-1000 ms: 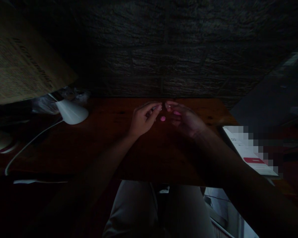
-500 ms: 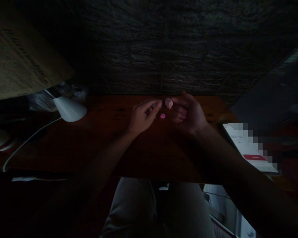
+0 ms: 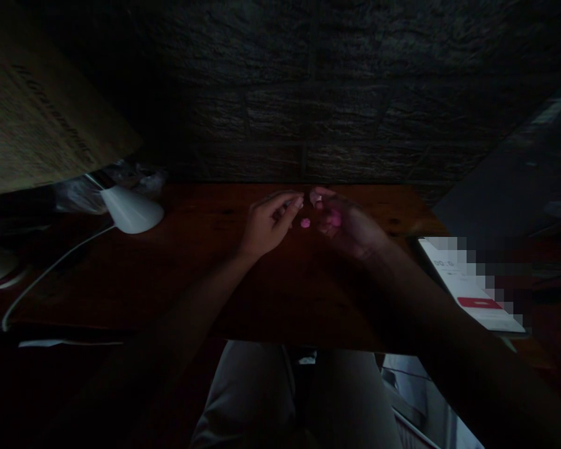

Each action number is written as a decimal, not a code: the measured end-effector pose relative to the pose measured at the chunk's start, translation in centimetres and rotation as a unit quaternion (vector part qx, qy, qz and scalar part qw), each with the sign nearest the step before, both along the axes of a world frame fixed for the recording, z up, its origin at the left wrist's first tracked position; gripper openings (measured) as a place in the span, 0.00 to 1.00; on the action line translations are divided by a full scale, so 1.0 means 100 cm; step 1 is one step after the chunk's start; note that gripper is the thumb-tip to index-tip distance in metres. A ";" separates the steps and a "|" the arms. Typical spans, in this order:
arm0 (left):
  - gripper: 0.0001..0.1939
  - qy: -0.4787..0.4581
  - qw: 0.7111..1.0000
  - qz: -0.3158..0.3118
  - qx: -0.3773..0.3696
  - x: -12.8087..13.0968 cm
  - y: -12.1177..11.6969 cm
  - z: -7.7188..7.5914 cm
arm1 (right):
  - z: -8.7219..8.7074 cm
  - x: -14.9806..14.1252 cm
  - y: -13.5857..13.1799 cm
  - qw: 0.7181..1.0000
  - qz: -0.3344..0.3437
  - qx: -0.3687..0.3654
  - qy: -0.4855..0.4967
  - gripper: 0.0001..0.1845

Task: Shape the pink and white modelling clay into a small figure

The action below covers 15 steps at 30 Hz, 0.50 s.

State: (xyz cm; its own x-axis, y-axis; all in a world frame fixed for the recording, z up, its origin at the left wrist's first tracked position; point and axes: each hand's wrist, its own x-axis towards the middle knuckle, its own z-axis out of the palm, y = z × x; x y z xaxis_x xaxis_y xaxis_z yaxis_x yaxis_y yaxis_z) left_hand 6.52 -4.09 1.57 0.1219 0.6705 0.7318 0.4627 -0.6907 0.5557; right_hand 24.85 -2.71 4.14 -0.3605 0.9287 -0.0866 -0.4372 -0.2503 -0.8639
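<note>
Nearest, two trousered legs are seen below the edge of one wooden table. Two bare forearms are stretched over it in dim light. To the right, one lit screen is laid on the table, marked by a single red bar and partly hidden by blurring.

Near the middle of the table, two hands are held with a narrow gap between them. The left hand is bent so that thumb and fingertips are brought together; whether anything is grasped in that grip cannot be told. By the right hand, palm turned inward, one bright pink piece is grasped in the half-curled fingers. At its fingertips one pale pink lump is seen; whether it is pinched or merely touched cannot be told. One small pink ball is left on the table between the hands. Three pink pieces are thus counted.

Farther left, one white cone, to which one white cable is joined, is backed by crumpled clear plastic. Above these, one brown printed sheet or box is seen. The far side is closed by one stone-patterned wall.
</note>
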 end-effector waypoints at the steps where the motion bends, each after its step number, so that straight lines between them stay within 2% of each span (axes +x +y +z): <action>1: 0.13 0.001 1.000 -0.002 0.003 0.000 0.000 0.000 | 0.000 -0.001 -0.001 1.000 -0.009 -0.003 0.004 0.08; 4: 0.15 0.012 1.000 -0.010 0.018 0.003 -0.001 -0.001 | -0.003 -0.003 -0.003 1.000 -0.026 0.004 0.012 0.11; 8: 0.22 0.054 0.997 -0.048 0.027 0.011 -0.005 -0.004 | -0.010 -0.008 -0.001 1.000 -0.010 0.021 0.008 0.03; 10: 0.24 0.072 0.995 -0.071 0.017 0.014 -0.007 -0.006 | -0.013 -0.011 0.000 1.000 -0.008 0.017 0.010 0.07; 15: 0.15 0.068 0.995 -0.077 0.001 0.018 -0.006 -0.011 | -0.012 -0.014 -0.003 1.000 0.014 0.000 0.017 0.16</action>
